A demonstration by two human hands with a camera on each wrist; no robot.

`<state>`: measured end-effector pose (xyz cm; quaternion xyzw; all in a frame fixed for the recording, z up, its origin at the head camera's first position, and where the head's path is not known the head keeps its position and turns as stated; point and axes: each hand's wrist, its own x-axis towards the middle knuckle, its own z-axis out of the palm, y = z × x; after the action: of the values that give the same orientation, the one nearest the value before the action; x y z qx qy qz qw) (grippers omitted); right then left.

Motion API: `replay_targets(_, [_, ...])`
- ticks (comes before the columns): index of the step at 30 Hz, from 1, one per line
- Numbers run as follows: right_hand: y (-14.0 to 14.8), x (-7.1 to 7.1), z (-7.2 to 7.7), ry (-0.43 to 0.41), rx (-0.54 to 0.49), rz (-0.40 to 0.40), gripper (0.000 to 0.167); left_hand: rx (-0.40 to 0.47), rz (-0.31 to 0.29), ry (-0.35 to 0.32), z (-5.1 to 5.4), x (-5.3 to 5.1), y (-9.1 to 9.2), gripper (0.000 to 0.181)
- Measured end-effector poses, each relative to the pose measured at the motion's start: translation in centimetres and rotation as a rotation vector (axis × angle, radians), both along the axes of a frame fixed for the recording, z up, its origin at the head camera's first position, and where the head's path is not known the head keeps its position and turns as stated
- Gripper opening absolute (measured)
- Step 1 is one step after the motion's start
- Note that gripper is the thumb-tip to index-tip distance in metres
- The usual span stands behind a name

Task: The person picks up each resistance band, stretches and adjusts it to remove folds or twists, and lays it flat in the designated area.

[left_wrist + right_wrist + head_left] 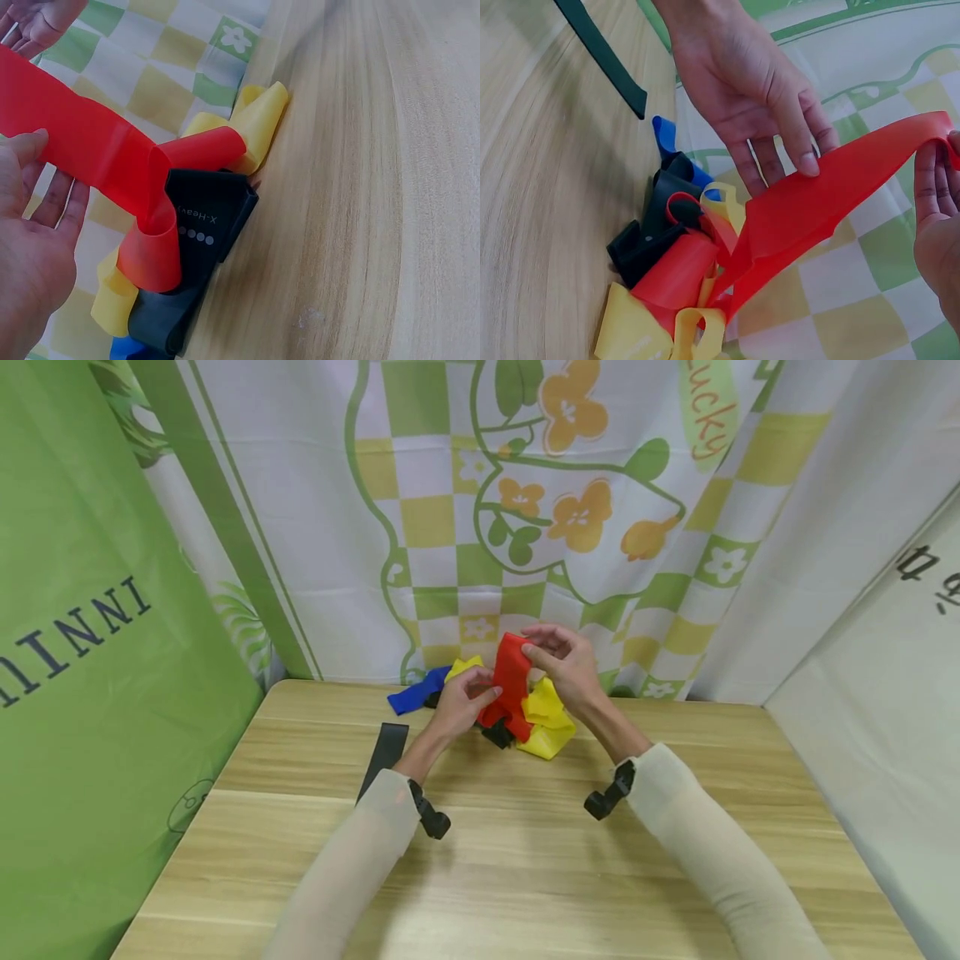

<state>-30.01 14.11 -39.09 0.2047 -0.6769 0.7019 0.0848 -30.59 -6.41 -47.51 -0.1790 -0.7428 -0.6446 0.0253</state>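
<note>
A red resistance band [513,668] is held up between both hands, its lower part looping down among other bands. Thumb in front and fingers behind, my left hand [456,703] pinches its middle stretch. My right hand [570,670] grips the raised end, where the band folds over the fingers in the right wrist view. Below lies a tangled pile: a black band [196,225] printed "X-Heavy", a yellow band [551,727] toward the right, and a blue band [416,693] toward the left. Another yellow piece [465,666] shows behind my left hand.
A dark flat band [386,756] lies apart on the wooden table [517,860], left of the pile and partly behind my left forearm. The patterned curtain [427,518] hangs along the table's back edge, close behind the pile. Fabric walls stand on both sides.
</note>
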Motion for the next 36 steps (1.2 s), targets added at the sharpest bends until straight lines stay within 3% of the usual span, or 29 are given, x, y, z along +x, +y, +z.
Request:
replay_targets(6, [0.0, 0.6, 0.5, 0.014, -0.024, 0.023, 0.031, -0.002, -0.008, -0.006, 0.2, 0.0, -0.1, 0.022])
replay_targets(15, [0.4, 1.0, 1.1, 0.015, -0.043, 0.036, 0.024, -0.028, -0.093, -0.042, 0.7, 0.2, 0.0, 0.025])
replay_targets(24, [1.2, 1.3, 1.6, -0.002, -0.118, 0.065, 0.022, -0.009, -0.019, 0.013, 1.4, 0.4, -0.2, 0.02])
replay_targets(29, [1.6, 1.2, 1.2, -0.005, -0.115, 0.052, 0.023, 0.049, 0.036, -0.002, 2.3, 0.7, -0.2, 0.023])
replay_targets(36, [2.2, 1.3, 0.3, -0.027, -0.054, 0.015, 0.032, 0.1, 0.024, -0.03, 3.3, 1.1, -0.3, 0.02])
